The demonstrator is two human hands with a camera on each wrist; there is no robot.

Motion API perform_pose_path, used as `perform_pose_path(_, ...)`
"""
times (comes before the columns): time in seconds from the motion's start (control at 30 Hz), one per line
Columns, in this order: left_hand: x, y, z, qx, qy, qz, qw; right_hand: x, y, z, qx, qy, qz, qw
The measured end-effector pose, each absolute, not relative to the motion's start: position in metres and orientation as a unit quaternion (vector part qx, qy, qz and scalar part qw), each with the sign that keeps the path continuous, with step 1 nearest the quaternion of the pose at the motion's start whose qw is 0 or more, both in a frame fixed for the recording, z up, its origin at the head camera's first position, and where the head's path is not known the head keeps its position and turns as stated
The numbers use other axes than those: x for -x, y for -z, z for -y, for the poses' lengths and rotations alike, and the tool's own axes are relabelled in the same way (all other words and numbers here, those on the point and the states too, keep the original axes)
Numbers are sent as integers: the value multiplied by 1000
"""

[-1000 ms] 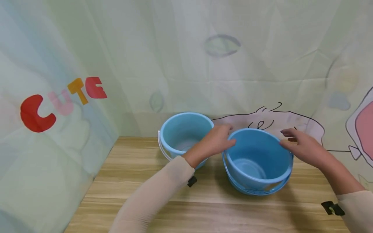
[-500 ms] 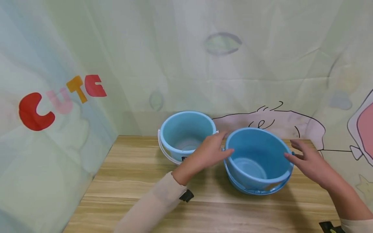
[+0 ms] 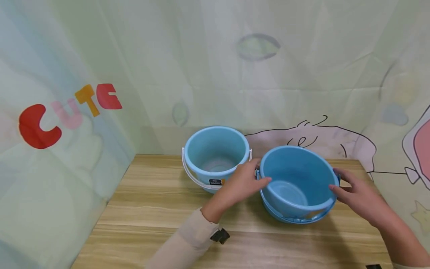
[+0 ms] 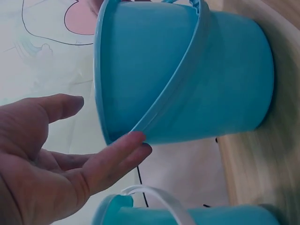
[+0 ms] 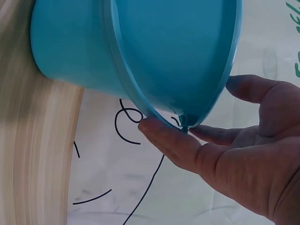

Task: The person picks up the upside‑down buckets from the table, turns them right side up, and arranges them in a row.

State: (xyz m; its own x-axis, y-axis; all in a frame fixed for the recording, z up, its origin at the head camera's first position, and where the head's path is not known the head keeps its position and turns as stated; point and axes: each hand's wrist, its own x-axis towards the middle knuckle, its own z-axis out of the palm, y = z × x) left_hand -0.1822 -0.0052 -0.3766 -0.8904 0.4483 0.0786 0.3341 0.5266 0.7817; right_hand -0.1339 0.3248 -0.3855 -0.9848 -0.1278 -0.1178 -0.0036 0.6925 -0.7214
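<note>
A larger blue bucket (image 3: pixel 289 186) stands on the wood-grain table, its blue handle (image 3: pixel 295 220) hanging down at the front. My left hand (image 3: pixel 243 181) is at its left side, thumb over the rim and fingers outside. In the left wrist view, those fingers (image 4: pixel 117 157) touch the rim and handle, while the thumb stays a little apart from the rim. On the right side, my right hand (image 3: pixel 357 194) pinches the rim, thumb at the edge and fingers (image 5: pixel 171 145) outside by the handle joint. A lighter blue bucket (image 3: pixel 215 149) with a white handle (image 3: pixel 198 183) stands left of it.
The wood-grain table (image 3: pixel 144 209) reaches back to a printed curtain (image 3: pixel 201 67) with coloured letters and line drawings. A dark label (image 3: pixel 215 182) is on the front of the lighter bucket, close behind my left wrist.
Both hands have come down to the sides of the larger bucket; the right fingers have closed in on its rim. Both buckets stay in place, while the view has shifted slightly.
</note>
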Motion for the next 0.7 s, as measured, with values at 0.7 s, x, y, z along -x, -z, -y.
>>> perform_pose_path(0.7, 187, 378, -6, -200, -440, -873, 63, 138, 385, -324, 49, 384, -919, 82)
